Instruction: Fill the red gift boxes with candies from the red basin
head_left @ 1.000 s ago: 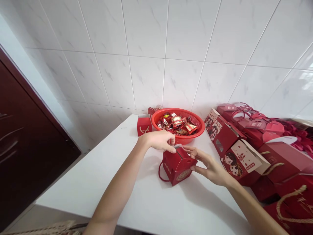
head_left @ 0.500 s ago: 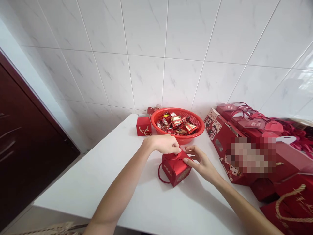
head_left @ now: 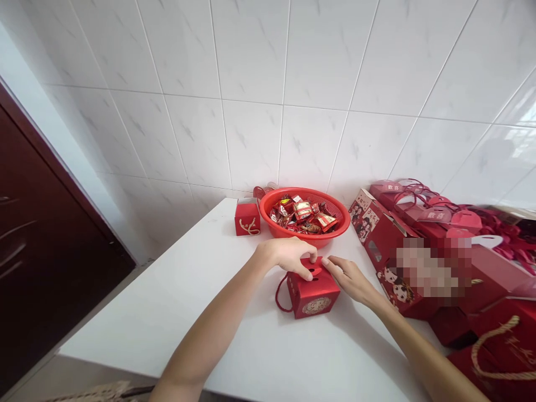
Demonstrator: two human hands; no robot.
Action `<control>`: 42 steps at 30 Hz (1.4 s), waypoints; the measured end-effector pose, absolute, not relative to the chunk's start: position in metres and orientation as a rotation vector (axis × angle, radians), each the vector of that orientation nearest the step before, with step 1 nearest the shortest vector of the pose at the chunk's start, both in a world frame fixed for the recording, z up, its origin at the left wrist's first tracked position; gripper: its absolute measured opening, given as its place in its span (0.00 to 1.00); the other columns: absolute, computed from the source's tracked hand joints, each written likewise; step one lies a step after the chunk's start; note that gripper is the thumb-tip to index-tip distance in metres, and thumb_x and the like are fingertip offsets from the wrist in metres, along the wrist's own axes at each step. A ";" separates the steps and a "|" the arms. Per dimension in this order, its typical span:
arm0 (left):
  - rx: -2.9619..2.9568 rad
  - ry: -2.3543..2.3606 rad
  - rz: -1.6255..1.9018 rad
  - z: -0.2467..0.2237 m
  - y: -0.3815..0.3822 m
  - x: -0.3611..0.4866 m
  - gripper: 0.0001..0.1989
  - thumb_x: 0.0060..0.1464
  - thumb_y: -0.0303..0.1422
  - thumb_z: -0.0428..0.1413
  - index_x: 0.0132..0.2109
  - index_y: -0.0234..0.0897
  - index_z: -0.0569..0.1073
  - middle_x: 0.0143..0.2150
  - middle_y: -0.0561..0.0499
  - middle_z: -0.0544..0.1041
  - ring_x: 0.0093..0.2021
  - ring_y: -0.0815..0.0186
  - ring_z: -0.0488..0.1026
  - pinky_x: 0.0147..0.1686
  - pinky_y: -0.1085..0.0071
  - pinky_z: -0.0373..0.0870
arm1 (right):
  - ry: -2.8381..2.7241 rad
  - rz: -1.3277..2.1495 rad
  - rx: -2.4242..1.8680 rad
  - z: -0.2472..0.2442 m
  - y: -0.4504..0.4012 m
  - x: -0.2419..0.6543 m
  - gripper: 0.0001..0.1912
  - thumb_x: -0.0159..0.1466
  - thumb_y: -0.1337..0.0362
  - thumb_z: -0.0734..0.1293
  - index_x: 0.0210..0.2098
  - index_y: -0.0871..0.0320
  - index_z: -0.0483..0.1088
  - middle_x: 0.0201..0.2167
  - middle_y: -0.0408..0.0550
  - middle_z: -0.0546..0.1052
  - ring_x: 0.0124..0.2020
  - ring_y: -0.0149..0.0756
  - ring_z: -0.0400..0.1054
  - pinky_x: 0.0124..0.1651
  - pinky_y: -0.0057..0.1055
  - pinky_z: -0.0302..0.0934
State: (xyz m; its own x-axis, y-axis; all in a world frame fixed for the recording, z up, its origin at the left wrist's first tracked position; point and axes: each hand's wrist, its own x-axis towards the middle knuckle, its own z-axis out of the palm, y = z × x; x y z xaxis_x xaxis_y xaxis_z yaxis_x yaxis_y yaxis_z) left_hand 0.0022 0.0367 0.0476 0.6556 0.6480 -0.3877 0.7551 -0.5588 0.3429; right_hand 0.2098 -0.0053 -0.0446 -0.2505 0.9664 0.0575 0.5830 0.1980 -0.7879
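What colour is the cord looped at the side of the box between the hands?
The cord is dark red, seen best in the head view.

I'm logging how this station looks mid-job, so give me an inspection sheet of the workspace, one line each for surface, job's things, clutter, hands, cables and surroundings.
Surface: white table, no spill visible.
Job's things: red box with cord loop; behind it, red basket of wrapped sweets.
Clutter: more red boxes heaped on the right, partly blurred; small red box left of the basket.
Hands: left hand and right hand at the box's top.
Cables: nothing seen.
Surroundings: tiled wall, dark door.
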 end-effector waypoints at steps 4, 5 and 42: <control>2.309 1.088 -0.429 0.055 0.033 -0.001 0.31 0.52 0.50 0.57 0.60 0.47 0.65 0.46 0.48 0.76 0.36 0.59 0.76 0.32 0.68 0.70 | -1.906 1.026 -1.418 -0.041 -0.007 0.216 0.32 0.63 0.34 0.56 0.21 0.57 0.56 0.20 0.40 0.59 0.25 0.30 0.50 0.30 0.29 0.47; 2.305 1.058 -0.442 0.055 0.034 -0.002 0.31 0.51 0.50 0.57 0.61 0.47 0.64 0.45 0.49 0.76 0.35 0.60 0.76 0.32 0.68 0.70 | -1.879 1.103 -1.393 -0.039 -0.008 0.217 0.32 0.62 0.34 0.58 0.21 0.57 0.55 0.20 0.39 0.58 0.25 0.29 0.50 0.30 0.29 0.47; 1.567 0.409 0.660 0.080 0.006 0.001 0.29 0.53 0.34 0.65 0.61 0.42 0.69 0.66 0.40 0.64 0.55 0.56 0.74 0.56 0.57 0.71 | -1.547 1.043 -1.167 0.049 -0.053 0.224 0.20 0.56 0.48 0.74 0.39 0.57 0.74 0.36 0.50 0.80 0.39 0.40 0.73 0.44 0.35 0.67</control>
State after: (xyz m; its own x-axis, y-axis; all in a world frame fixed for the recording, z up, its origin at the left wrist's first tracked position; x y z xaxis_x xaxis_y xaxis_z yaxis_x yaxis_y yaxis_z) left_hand 0.0006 0.0063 0.0805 0.7683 0.6177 0.1679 -0.1247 -0.1129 0.9857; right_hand 0.2241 -0.0525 0.0495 -0.1424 0.9754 0.1685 0.2092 0.1960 -0.9580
